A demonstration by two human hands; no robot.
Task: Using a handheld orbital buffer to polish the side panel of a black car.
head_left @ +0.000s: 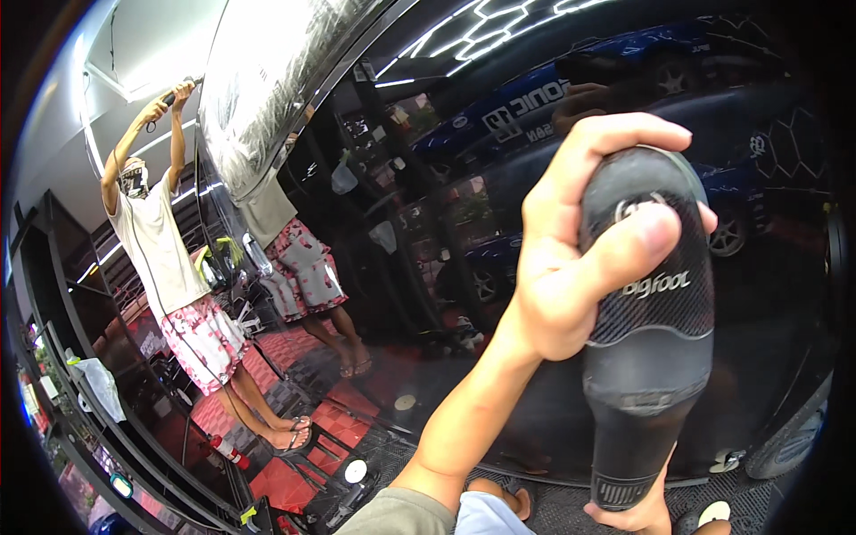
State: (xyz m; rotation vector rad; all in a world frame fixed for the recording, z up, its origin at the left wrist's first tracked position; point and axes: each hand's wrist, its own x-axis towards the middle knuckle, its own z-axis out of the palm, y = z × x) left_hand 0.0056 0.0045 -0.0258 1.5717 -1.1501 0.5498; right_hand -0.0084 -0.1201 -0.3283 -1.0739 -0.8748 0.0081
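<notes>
A black polisher (651,366) with a carbon-patterned head stands upright in front of a glossy black car panel (428,374). My left hand (571,259) is wrapped over the polisher's head, fingers around the top and thumb across its front. Lower down, my right hand (642,515) grips the end of the handle, only partly in view. The pad side faces the car and is hidden behind the polisher body, so contact with the paint cannot be seen.
At left another person (165,241) stands on a black stool (316,446), arms raised with a tool. Clear plastic film (267,80) covers the car's upper part. A dark rack (80,374) lines the left side. A red fire extinguisher (229,451) and a polisher with a white pad (356,471) are low down.
</notes>
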